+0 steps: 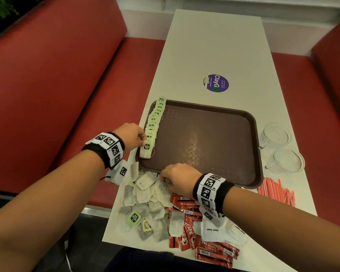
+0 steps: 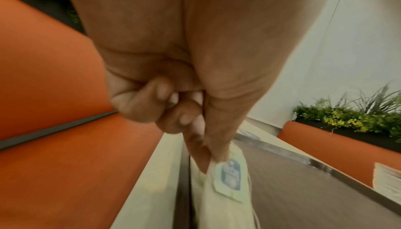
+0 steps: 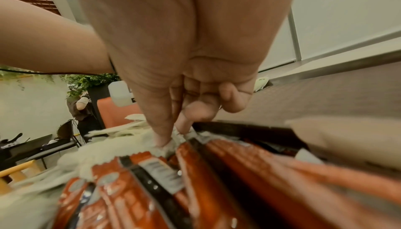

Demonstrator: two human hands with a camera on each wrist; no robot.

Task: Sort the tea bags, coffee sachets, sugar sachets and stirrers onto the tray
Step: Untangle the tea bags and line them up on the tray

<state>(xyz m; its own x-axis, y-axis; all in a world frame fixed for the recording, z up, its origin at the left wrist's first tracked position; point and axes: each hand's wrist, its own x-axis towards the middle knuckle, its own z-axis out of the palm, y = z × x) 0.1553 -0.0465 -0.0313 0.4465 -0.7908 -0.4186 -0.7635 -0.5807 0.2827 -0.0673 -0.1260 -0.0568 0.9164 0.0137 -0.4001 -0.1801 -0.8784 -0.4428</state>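
The left hand [image 1: 133, 136] pinched the nearest tea bag [image 1: 146, 149] of the row on the tray [image 1: 252, 122]; the right hand [image 1: 178, 179] pinched a bag in the loose pile [image 1: 145, 195] on the surface [image 1: 214, 46].

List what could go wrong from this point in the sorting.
1. The row of tea bags leans along the tray rim; the left hand, pinching the nearest tea bag, could topple it.
2. The right hand picks in a loose tea bag pile touching the coffee sachets; strings may snag and drag extras.
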